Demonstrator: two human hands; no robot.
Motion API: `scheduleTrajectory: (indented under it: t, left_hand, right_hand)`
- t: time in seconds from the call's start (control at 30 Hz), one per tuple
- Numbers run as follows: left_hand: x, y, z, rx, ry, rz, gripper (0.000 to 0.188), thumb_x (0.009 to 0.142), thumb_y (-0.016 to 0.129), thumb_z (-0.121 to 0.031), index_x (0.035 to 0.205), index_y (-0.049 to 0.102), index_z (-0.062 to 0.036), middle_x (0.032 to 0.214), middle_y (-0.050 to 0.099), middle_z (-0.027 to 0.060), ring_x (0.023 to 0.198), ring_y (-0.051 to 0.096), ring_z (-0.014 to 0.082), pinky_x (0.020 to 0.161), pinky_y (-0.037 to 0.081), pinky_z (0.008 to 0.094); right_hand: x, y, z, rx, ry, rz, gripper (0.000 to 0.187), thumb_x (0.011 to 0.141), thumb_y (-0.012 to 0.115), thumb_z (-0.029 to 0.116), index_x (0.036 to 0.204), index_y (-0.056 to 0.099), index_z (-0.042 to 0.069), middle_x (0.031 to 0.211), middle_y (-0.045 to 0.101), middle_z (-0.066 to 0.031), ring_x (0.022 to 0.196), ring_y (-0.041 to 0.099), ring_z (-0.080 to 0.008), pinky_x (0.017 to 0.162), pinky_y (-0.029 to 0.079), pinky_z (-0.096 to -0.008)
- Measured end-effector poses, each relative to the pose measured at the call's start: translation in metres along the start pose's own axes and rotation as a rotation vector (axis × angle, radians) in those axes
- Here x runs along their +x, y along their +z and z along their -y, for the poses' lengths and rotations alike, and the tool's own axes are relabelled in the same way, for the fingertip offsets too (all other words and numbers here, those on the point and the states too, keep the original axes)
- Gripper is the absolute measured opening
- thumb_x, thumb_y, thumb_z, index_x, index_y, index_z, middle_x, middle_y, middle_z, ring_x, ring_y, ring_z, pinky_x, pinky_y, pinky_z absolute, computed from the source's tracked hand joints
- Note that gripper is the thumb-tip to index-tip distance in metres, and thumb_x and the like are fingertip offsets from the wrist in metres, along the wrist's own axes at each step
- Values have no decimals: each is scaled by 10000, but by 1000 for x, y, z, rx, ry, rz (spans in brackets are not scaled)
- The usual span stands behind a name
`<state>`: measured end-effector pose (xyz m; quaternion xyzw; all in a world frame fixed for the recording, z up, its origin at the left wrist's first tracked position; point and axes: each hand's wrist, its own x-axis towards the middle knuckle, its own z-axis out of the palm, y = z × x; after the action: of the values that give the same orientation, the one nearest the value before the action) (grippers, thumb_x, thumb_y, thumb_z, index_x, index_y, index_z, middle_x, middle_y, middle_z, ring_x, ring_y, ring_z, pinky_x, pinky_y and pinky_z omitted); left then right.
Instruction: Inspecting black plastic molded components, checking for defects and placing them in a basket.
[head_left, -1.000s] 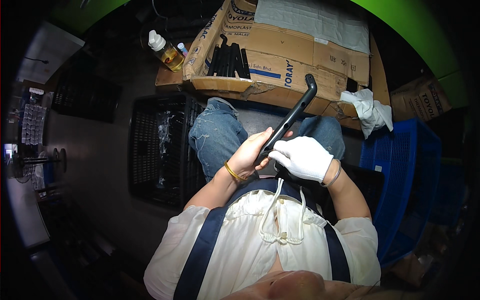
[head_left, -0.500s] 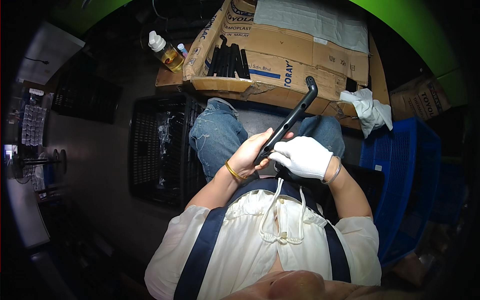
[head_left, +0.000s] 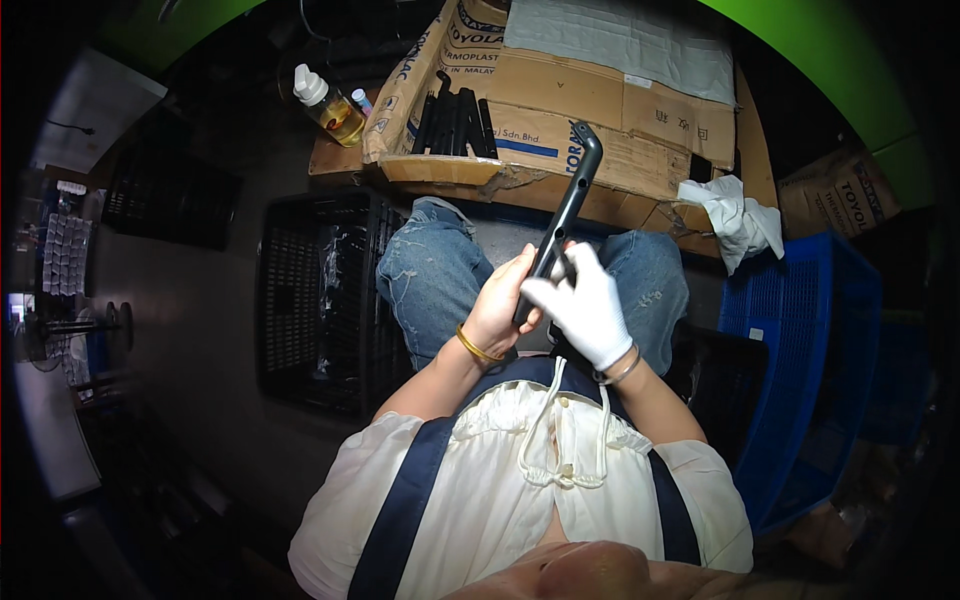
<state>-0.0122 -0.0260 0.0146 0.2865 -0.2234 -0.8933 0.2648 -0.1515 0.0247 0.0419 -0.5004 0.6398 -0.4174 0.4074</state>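
Note:
A long black plastic handle-like bar (head_left: 566, 215) with a bent upper end and holes along its face rises slantwise above my lap. My bare left hand (head_left: 503, 297) is closed around its lower part, palm underneath and fingertips showing at the right edge. At that same stretch of the bar is my white-gloved right hand (head_left: 590, 308). Its thumb lies across the bar's lower part, while its fingers are spread away from the thumb and a little blurred. Several similar black bars (head_left: 456, 122) stand together in the cardboard box ahead.
The opened cardboard box (head_left: 560, 95) fills the space ahead, with a white cloth (head_left: 738, 222) over its right corner. A bottle of yellow liquid (head_left: 340, 118) is on its left. A black crate (head_left: 290, 300) sits left of my knees, a blue crate (head_left: 790, 370) on my right.
The bar has swung more upright, its bent end moving left and up. My gloved right hand has turned its fingers upward, and its thumb and fingers have parted from their pinch.

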Motion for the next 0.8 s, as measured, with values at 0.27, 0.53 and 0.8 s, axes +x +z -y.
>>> scheduleTrajectory:
  t: [0.27, 0.53, 0.8]
  left_hand:
    - [-14, 0, -3, -36, -141, 219, 524, 1070, 358, -401, 1448, 417, -42, 662, 502, -2, 417, 444, 58, 344, 368, 176]
    - [-50, -23, -14, 664, -256, 322, 772, 953, 601, -46, 1577, 147, -68, 1160, 509, 47, 1039, 488, 85, 926, 398, 214]
    - [-75, -33, -20, 260, -142, 450, 906, 894, 591, -29, 1590, 13, -75, 1242, 487, 128, 860, 477, 115, 837, 388, 211]
  right_hand:
    - [77, -63, -20, -66, -167, -506, 392, 887, 744, 235, 1175, 591, 18, 770, 550, 6, 675, 492, -81, 627, 446, -255]
    - [80, -78, -31, -111, -10, 1, 264, 896, 707, 275, 912, 661, 15, 734, 599, 3, 677, 514, -83, 638, 433, -258]
    - [69, -76, -47, 213, 290, 114, 263, 920, 685, 303, 850, 659, 50, 661, 555, 49, 432, 357, -5, 391, 253, -206]
